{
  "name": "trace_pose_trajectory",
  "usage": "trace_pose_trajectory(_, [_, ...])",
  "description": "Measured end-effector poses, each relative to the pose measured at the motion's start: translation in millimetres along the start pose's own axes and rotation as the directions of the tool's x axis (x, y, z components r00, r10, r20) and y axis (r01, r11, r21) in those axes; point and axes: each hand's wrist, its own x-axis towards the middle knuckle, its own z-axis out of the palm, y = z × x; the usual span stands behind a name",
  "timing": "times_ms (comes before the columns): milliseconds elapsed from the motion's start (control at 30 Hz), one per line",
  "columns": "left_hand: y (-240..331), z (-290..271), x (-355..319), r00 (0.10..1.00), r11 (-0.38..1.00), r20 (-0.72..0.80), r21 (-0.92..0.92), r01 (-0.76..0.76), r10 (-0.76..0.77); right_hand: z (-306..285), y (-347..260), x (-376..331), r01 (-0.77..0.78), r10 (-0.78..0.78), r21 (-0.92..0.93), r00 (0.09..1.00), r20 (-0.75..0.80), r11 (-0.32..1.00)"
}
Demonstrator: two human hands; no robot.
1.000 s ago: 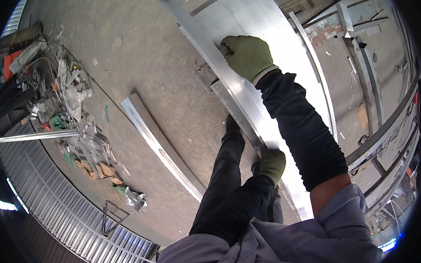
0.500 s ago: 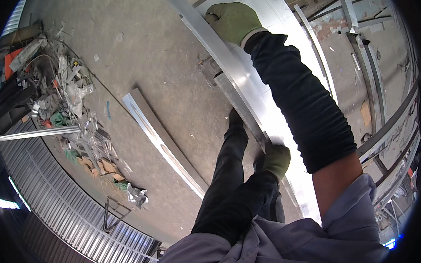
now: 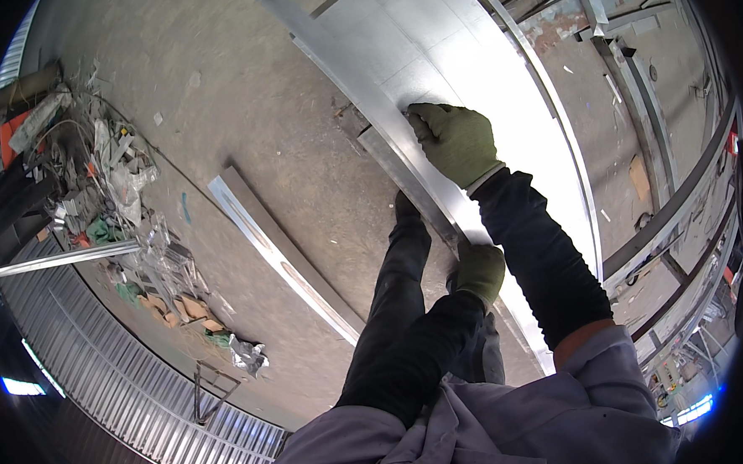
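A long, shiny sheet-metal panel with a raised left edge stretches away in front of me. My left hand, in a green work glove, is closed around that edge close to my body. A little farther along, my right hand, gloved the same way, rests against the panel with its fingers curled. Its fingertips face the raised edge, and whatever they may hold is hidden. A narrow grey metal bar runs beside the panel's left edge and ends at my left hand.
A long metal channel lies on the concrete floor to the left. Beyond it is a heap of scrap beside corrugated metal sheeting. Metal lengths lie to the right of the panel.
My right hand has slid toward me along the panel's edge, its fingers still curled. My left hand keeps its place on the edge. The view has shifted slightly.
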Motion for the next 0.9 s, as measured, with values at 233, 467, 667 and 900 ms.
trace_pose_trajectory(233, [26.2, 99.0, 1.2, 0.913, -0.262, 0.065, -0.964, -0.047, -0.403, 8.0, -19.5, 28.7, 0.025, -0.009, 0.124, 0.991, -0.130, 0.992])
trace_pose_trajectory(467, [18.5, 106.9, -5.2, 0.902, -0.434, 0.170, -0.901, -0.022, -0.398, -2.7, -9.8, -0.2, -0.011, 0.011, -0.022, 1.000, -0.003, 1.000])
trace_pose_trajectory(667, [8.7, 81.9, -9.8, 0.897, 0.154, 0.114, -0.968, 0.196, -0.428, -2.7, 18.6, -82.0, -0.044, 0.043, -0.029, 0.998, -0.045, 0.999])
trace_pose_trajectory(900, [-1.5, 95.8, -14.7, 0.921, 0.573, 0.088, -0.759, 0.309, -0.380, -5.0, 32.6, -141.4, -0.189, 0.188, 0.052, 0.982, 0.012, 0.981])
